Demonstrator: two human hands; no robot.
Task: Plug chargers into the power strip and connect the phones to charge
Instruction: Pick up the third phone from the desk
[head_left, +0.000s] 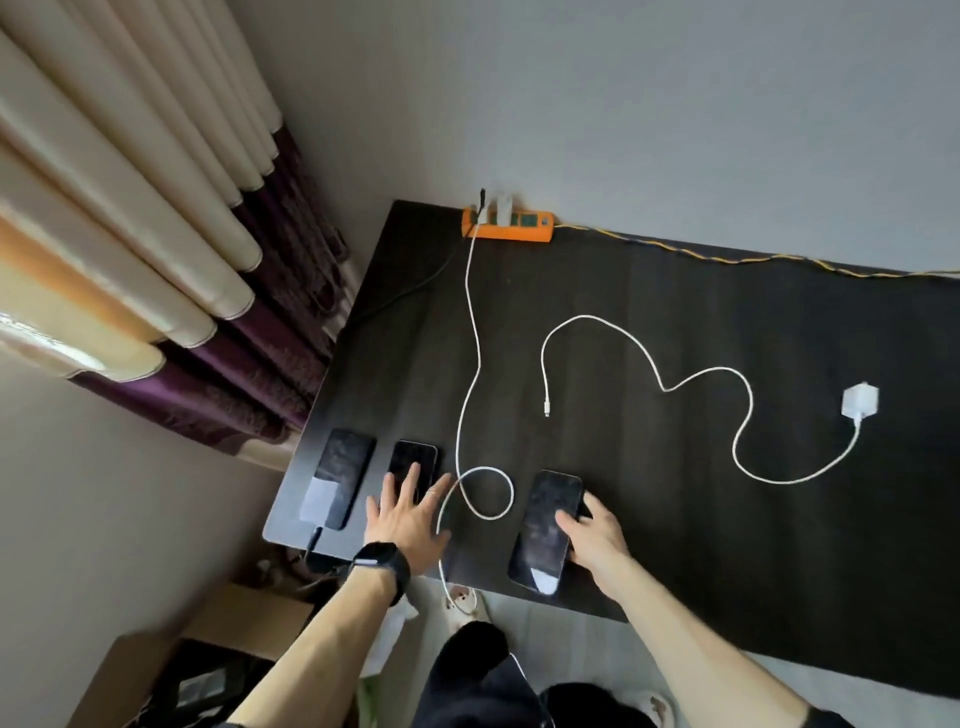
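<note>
Fingers (413, 475) of left hand (402, 512) spread flat over middle phone (410, 457), near table (675, 291) edge. Beside it, right hand (592, 530) grips right phone (545, 514), thumb on screen, fingers curled round its edge. Far: orange power strip (506, 226), white cable (470, 312) plugged in. Right: loose charger (860, 400), lying unplugged

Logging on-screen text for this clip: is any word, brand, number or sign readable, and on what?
None can be read. The orange power strip, the loose white charger and the wristwatch show no legible marking; the phones have dark screens.
</note>
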